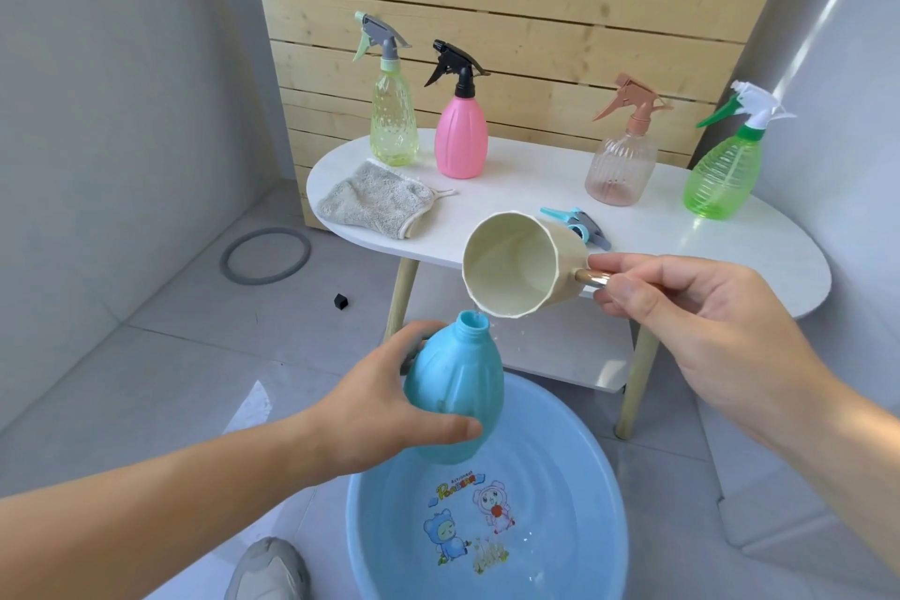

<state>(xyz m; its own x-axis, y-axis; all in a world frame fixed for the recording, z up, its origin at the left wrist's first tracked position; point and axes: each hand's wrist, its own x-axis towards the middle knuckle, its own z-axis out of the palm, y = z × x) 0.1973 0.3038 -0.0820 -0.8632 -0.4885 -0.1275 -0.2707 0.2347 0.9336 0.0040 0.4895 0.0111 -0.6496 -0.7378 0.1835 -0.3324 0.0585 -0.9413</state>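
Observation:
My left hand (389, 409) grips a light blue bottle (455, 385) with its cap off, held over a blue basin (487, 516) on the floor. My right hand (691, 307) holds the metal handle of a cream cup (521, 263), tipped sideways with its rim just above the bottle's open neck. Water drips from the cup's lip by the neck. The bottle's blue and grey spray head (579, 227) lies on the white table (535, 200) behind the cup.
On the table stand a yellow-green spray bottle (393, 112), a pink one (460, 132), a clear pinkish one (623, 161) and a green one (725, 171), plus a grey cloth (375, 202). A grey ring (265, 256) and a small black cube (342, 301) lie on the floor. My shoe (268, 570) is left of the basin.

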